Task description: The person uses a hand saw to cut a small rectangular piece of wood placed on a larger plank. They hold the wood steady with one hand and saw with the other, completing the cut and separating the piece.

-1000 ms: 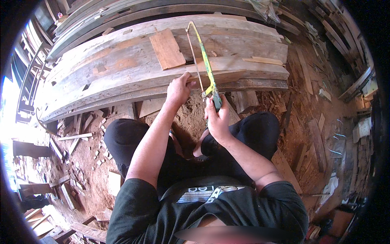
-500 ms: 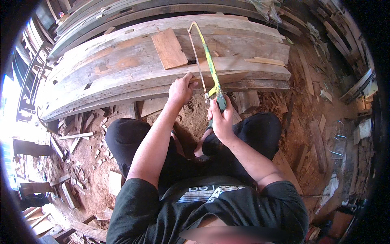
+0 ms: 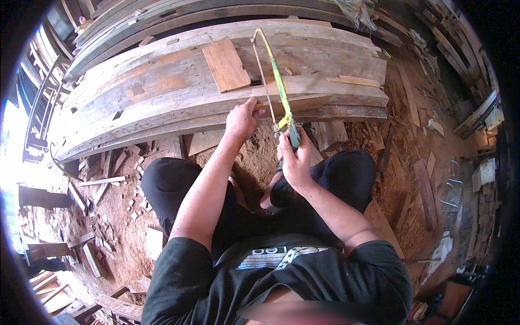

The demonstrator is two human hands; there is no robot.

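My right hand is wrapped round the dark green handle of a hacksaw with a yellow-green painted frame. Its frame points away from me over the planks, and the thin blade runs along its left side. Where the blade crosses the near plank edge, it meets a narrow brown piece of wood. My left hand is closed on the left end of that piece, just left of the blade. My fingertips partly cover this end, so the exact grip is hard to see. A flat wooden board with a short tab lies beyond my left hand.
Thick stacked planks stretch across in front of me. Thin wood strips lie at their right end. Offcuts and small blocks litter the sawdust-covered ground at left. More timber is piled at the right.
The hacksaw and my right hand have shifted very slightly. My left hand stays in nearly the same place on the wood piece.
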